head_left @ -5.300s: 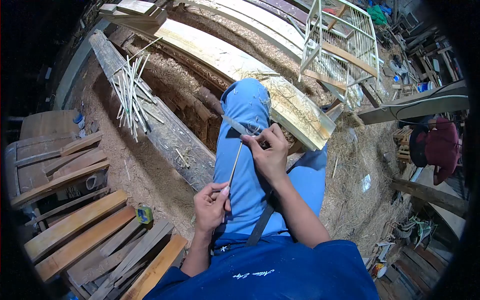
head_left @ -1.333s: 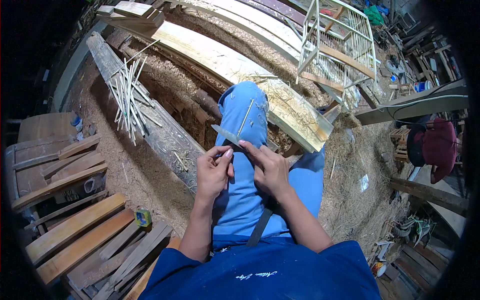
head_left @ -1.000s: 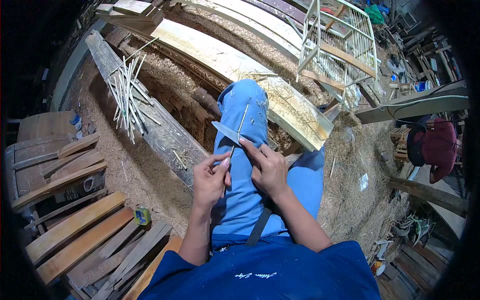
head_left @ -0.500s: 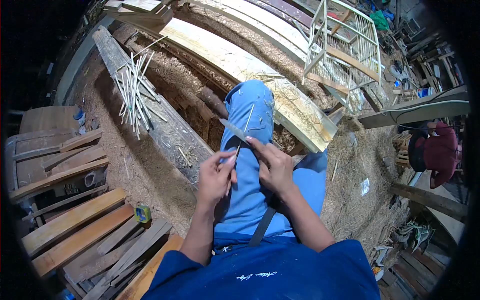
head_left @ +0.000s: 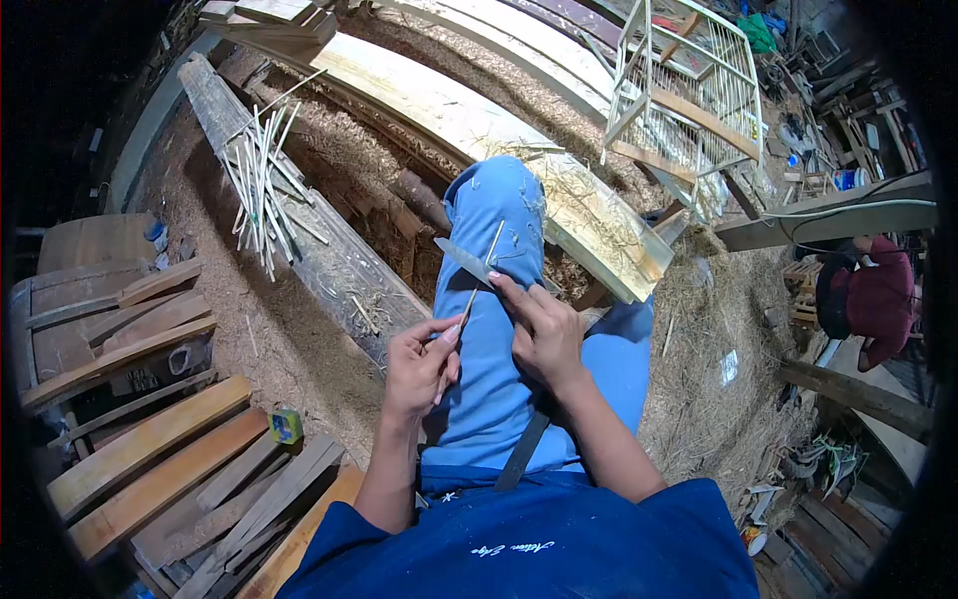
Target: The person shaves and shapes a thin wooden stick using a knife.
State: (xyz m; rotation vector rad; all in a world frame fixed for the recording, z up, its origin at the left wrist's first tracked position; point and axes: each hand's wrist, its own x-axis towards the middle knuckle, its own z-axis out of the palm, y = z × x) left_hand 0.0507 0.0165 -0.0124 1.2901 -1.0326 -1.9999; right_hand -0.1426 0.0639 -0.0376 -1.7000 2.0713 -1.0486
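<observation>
My left hand [head_left: 420, 367] pinches the near end of a thin bamboo stick [head_left: 496, 240] that slants up over my jeans-covered thigh. In my right hand [head_left: 547, 329] is a knife with a flat grey blade [head_left: 464, 262] pointing up and left; its handle is hidden by my fingers. The blade crosses the stick and looks to touch it just beyond my left fingertips. Both hands are above my raised leg [head_left: 499, 200].
A bundle of thin sticks [head_left: 264, 195] lies on a dark plank [head_left: 329, 250] to the left. Beyond my knee runs a pale beam [head_left: 419, 90] with shavings. A slatted cage [head_left: 689, 100] stands upper right. Cut boards [head_left: 150, 454] lie lower left. A person [head_left: 878, 299] is far right.
My left hand has drawn back slightly down and left, pulling the stick along. My right hand with the knife has stayed nearly in place.
</observation>
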